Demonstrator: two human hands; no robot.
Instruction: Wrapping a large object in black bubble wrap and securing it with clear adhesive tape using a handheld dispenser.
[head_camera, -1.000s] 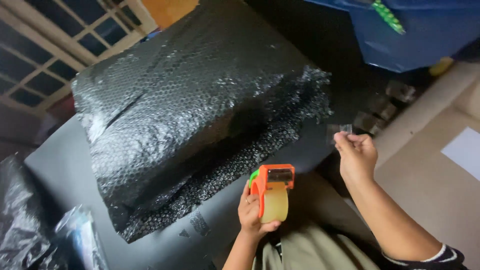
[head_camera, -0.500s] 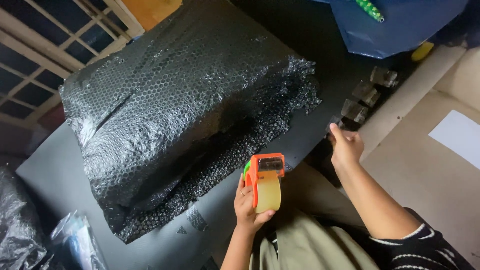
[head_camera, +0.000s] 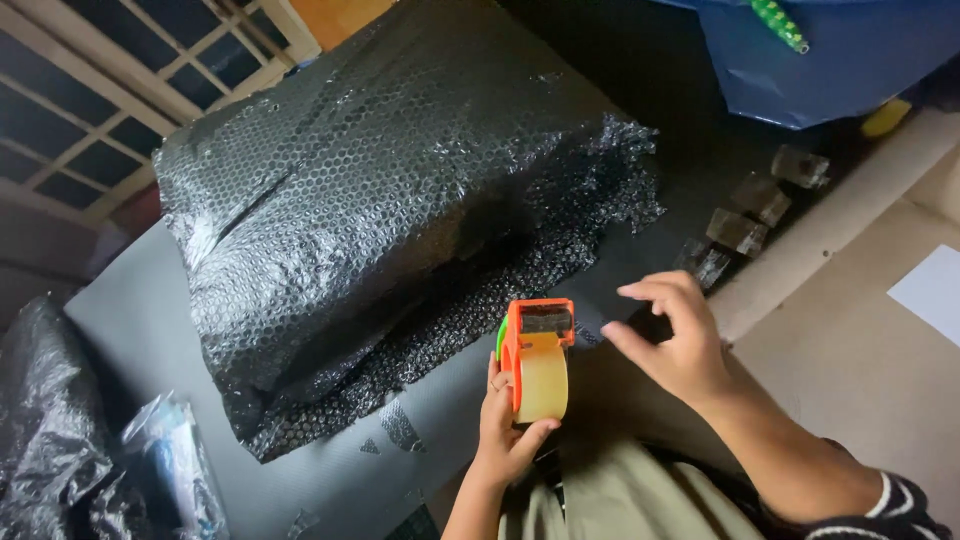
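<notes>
Beside the bubble-wrapped box (head_camera: 400, 190), my left hand (head_camera: 507, 430) grips the orange tape dispenser (head_camera: 537, 355). My right hand (head_camera: 675, 340) hovers open, holding nothing, near 4 tape strips (head_camera: 740, 230).

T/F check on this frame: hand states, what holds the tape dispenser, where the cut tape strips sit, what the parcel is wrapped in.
1. The left hand grips the orange tape dispenser. True.
2. The right hand holds scissors. False: it is empty, fingers spread, beside the dispenser.
3. The big parcel is wrapped in black bubble wrap. True.
4. The cut tape strips are stuck on the parcel. False: they line the table edge, to its right.
</notes>
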